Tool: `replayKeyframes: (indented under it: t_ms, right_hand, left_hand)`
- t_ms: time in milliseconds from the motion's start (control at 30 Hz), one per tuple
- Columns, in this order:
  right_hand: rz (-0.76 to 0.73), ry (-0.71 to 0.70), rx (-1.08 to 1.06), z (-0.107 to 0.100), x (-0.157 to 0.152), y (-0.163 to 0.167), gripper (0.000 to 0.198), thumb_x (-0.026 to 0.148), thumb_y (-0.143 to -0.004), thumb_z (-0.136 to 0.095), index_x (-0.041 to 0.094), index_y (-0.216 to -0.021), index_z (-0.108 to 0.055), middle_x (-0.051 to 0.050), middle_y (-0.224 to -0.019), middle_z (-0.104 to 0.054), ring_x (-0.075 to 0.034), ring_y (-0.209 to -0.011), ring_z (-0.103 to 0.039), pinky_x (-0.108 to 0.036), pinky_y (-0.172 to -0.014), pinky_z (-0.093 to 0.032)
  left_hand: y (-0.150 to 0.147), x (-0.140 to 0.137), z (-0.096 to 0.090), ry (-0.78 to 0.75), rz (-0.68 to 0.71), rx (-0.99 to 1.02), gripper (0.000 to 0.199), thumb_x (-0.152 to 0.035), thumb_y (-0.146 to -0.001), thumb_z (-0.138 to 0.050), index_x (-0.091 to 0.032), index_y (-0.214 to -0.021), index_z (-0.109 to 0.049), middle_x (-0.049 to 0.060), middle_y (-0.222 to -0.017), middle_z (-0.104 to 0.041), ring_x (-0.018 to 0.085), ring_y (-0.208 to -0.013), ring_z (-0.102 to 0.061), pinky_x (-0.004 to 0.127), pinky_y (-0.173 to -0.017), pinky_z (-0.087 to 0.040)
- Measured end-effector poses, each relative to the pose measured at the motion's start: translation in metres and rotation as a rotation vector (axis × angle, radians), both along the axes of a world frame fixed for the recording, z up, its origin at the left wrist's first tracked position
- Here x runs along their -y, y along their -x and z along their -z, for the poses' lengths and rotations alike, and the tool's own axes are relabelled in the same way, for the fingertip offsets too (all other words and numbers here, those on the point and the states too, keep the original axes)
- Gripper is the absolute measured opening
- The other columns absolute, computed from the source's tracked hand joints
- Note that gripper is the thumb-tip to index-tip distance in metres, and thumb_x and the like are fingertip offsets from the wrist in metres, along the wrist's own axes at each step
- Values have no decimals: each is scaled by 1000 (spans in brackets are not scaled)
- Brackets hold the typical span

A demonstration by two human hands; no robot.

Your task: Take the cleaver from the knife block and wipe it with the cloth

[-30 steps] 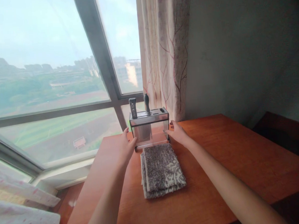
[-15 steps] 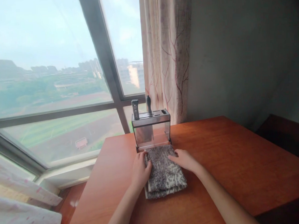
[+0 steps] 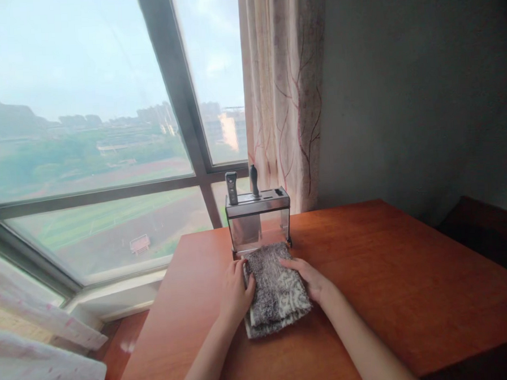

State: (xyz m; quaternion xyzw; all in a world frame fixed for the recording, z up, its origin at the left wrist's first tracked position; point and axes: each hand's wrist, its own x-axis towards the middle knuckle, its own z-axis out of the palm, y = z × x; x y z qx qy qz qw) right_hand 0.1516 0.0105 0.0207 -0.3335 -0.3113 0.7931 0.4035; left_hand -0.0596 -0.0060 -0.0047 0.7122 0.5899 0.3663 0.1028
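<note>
A folded grey and white towel (image 3: 276, 291) lies near the middle of the wooden table, its folded layers showing at the near edge. My left hand (image 3: 236, 287) grips its left side, thumb on top and fingers curled along the edge. On the right side, my right hand (image 3: 309, 276) holds the towel with the thumb over the top; its other fingers are hidden under the cloth. Just behind the towel stands a clear-sided knife block (image 3: 258, 205) with two dark-handled knives (image 3: 253, 181) upright in its slots.
The wooden table (image 3: 368, 263) reaches far to the right. A large window (image 3: 107, 152) is at the left, with a patterned curtain (image 3: 291, 97) behind the table. Another curtain (image 3: 37, 360) hangs low at the left. The grey wall (image 3: 401, 91) stands at the right.
My right hand has moved slightly left and nearer to me, its fingers now under the towel. The towel's right side has shifted left and looks slightly raised. My left hand stays at its edge.
</note>
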Motion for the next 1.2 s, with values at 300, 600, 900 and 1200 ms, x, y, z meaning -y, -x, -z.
replayKeyframes:
  t_ms: [300,600,900,1200]
  right_hand:
    - [-42,10,-115,-2,10,-6,31,29,-77,-64,15,-104,-59,-9,-89,-72,-23,-84,-70,-37,-82,-53]
    - [249,-130,287,16,-3,-16,28,23,-67,-64,14,-94,-63,-5,-71,-70,-23,-64,-66,-32,-62,-51]
    - [489,-820,606,-1,-40,-26,57,10,-61,-55,20,-117,-63,-4,-132,-55,-26,-130,-40,-39,-113,-22]
    - [432,-984,673,-11,-61,-16,50,9,-62,-52,20,-107,-68,-4,-119,-62,-26,-118,-48,-37,-105,-33]
  left_hand:
    - [3,-3,2,-10,20,40,34,-26,-84,-47,-20,-117,-50,12,-119,-56,27,-115,-53,44,-98,-41]
    - [9,-9,-5,-74,-56,211,34,-25,-84,-47,-19,-117,-51,12,-119,-57,25,-113,-54,42,-93,-46]
    - [8,-40,-36,-47,-118,416,66,-28,-79,-56,-20,-140,-34,15,-145,-39,31,-136,-32,49,-108,-30]
    - [-10,-42,-56,-69,43,478,62,-22,-75,-59,-23,-135,-42,11,-127,-57,30,-119,-53,47,-100,-41]
